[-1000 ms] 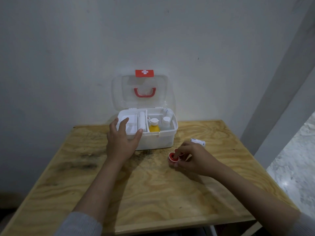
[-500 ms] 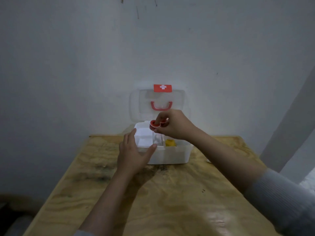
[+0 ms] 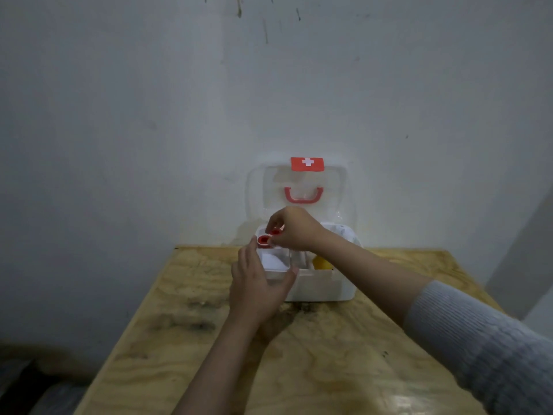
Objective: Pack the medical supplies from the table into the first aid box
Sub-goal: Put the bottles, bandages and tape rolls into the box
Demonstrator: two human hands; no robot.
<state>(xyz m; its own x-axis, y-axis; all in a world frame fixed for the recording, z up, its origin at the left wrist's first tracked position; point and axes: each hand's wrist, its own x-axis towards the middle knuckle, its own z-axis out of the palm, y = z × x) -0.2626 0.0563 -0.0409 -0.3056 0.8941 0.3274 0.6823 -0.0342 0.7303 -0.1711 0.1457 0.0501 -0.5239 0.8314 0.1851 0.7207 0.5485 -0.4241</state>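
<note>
The white first aid box (image 3: 324, 290) stands open at the far edge of the wooden table (image 3: 314, 354), its clear lid (image 3: 338, 190) with a red handle and red cross label leaning against the wall. My right hand (image 3: 294, 229) hovers over the box's back left compartment, pinching small red tape rolls (image 3: 264, 240). My left hand (image 3: 257, 283) rests against the box's front left corner, fingers spread around it. A yellow bottle (image 3: 321, 263) shows inside the box beneath my right forearm.
A plain white wall (image 3: 179, 115) rises directly behind the box. The table's left edge drops to a dark floor. A grey door frame (image 3: 520, 265) stands at the right.
My right hand lifted the red tape rolls off the table, carried them over the box and lowered them toward the back left compartment. The view shifted; the left hand stayed on the box.
</note>
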